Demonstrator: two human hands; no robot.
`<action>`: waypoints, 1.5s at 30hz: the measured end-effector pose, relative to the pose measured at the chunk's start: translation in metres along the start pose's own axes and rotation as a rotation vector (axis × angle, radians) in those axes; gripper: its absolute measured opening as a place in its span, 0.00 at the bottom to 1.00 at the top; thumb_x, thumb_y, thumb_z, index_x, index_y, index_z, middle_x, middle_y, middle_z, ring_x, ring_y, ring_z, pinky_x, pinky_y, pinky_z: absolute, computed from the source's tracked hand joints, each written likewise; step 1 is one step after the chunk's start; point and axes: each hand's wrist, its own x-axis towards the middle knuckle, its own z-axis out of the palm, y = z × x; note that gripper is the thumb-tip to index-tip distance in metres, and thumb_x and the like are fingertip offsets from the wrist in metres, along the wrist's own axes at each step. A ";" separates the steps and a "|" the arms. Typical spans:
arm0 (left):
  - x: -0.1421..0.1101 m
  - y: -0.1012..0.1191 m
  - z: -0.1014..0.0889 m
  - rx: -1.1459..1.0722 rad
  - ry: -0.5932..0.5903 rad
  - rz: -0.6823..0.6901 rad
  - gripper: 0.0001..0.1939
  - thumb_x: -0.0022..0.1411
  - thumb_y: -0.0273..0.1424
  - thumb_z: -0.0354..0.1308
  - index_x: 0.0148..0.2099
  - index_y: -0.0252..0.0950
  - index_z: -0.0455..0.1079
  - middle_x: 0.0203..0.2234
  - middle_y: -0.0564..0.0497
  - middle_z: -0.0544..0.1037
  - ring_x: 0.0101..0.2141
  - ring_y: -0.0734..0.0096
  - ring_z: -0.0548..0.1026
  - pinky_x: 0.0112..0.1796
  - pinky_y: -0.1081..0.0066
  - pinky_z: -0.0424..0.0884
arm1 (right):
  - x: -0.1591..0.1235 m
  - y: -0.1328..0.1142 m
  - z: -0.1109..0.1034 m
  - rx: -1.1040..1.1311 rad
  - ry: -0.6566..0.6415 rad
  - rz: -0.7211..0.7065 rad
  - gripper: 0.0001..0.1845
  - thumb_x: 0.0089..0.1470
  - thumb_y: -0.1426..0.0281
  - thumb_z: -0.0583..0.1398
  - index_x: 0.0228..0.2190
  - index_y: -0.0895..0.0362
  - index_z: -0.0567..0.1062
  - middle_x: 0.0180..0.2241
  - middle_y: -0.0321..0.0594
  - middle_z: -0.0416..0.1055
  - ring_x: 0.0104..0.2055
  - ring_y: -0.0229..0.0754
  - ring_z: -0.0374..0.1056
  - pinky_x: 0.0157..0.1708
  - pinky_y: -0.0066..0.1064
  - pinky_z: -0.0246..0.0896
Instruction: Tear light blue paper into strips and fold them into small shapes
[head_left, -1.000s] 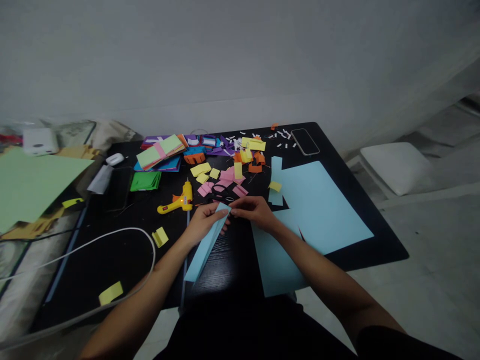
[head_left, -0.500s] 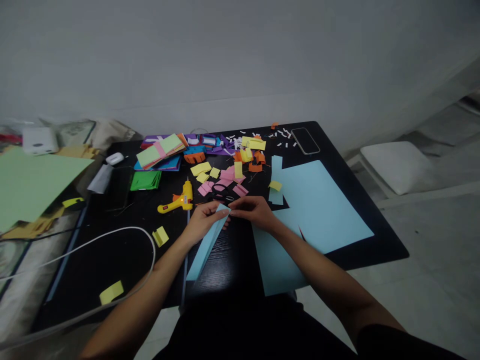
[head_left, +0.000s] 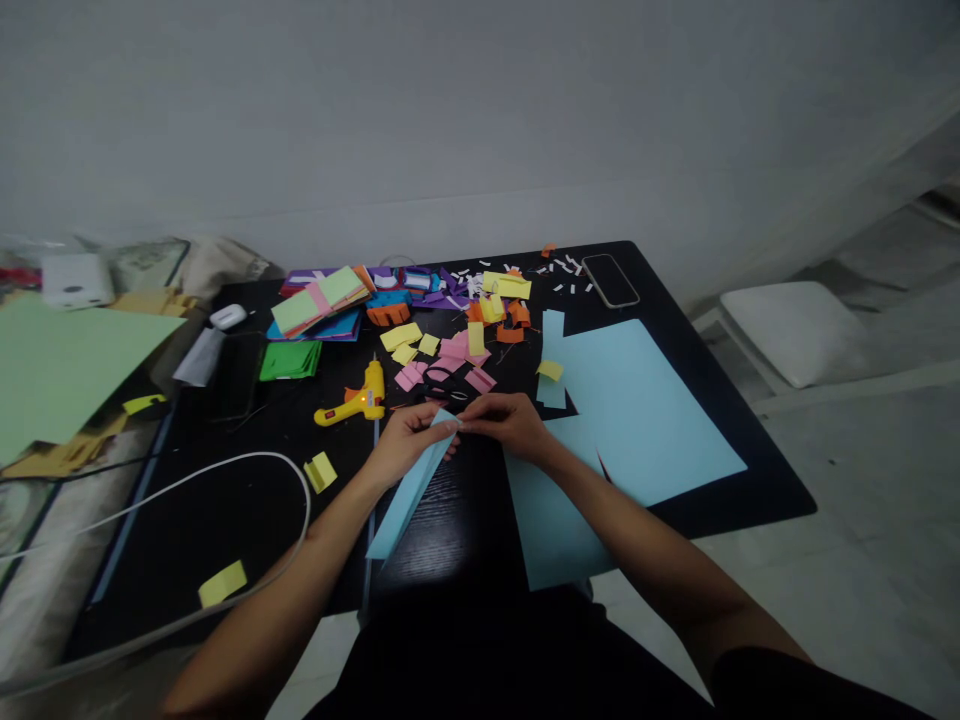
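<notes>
A long strip of light blue paper [head_left: 409, 495], folded lengthwise, slants down toward the table's front edge. My left hand [head_left: 409, 442] is closed on its upper part, thumb on top. The fingers of my right hand [head_left: 506, 425] pinch the strip's top end, close against the left fingertips. Just beyond the hands lie black-handled scissors [head_left: 444, 383], partly among pink paper pieces [head_left: 454, 352]. Left of my left hand a yellow glue gun [head_left: 367, 395] rests on the table, a small orange light on its body. Large light blue sheets [head_left: 645, 410] lie under and beyond my right forearm.
Yellow and orange scraps [head_left: 495, 310] and white bits are strewn at the back. A phone [head_left: 610, 281] lies back right. Stacked coloured paper [head_left: 322, 303] and green paper [head_left: 290, 360] are back left. A white cable [head_left: 289, 460] loops across my left forearm.
The lower end of the blue strip has swung slightly to the left. Both hands keep almost the same place and the same hold.
</notes>
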 end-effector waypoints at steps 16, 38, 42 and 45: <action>0.001 0.000 -0.004 0.089 0.050 0.086 0.18 0.50 0.43 0.75 0.31 0.33 0.78 0.21 0.56 0.75 0.21 0.79 0.67 0.24 0.78 0.61 | 0.000 -0.001 0.001 0.025 -0.027 0.098 0.15 0.46 0.59 0.75 0.33 0.55 0.84 0.31 0.38 0.82 0.33 0.41 0.77 0.39 0.33 0.72; -0.001 -0.003 0.002 0.154 0.015 0.071 0.23 0.55 0.51 0.69 0.36 0.34 0.79 0.25 0.52 0.80 0.24 0.70 0.76 0.27 0.72 0.73 | 0.002 -0.003 0.003 -0.005 -0.028 0.157 0.12 0.51 0.61 0.67 0.28 0.56 0.75 0.21 0.31 0.71 0.23 0.35 0.66 0.27 0.28 0.63; -0.002 -0.003 0.003 0.051 -0.003 -0.059 0.26 0.51 0.51 0.73 0.39 0.33 0.77 0.29 0.47 0.84 0.25 0.66 0.81 0.29 0.68 0.79 | 0.005 -0.001 0.000 0.024 0.020 0.155 0.12 0.50 0.61 0.67 0.28 0.56 0.75 0.20 0.31 0.70 0.22 0.35 0.66 0.27 0.28 0.63; -0.001 -0.004 0.003 0.046 0.018 -0.048 0.26 0.50 0.51 0.74 0.38 0.33 0.77 0.27 0.48 0.83 0.24 0.67 0.81 0.28 0.69 0.79 | 0.005 0.001 0.000 0.039 0.032 0.160 0.12 0.49 0.61 0.68 0.28 0.56 0.75 0.20 0.31 0.71 0.22 0.35 0.66 0.28 0.29 0.65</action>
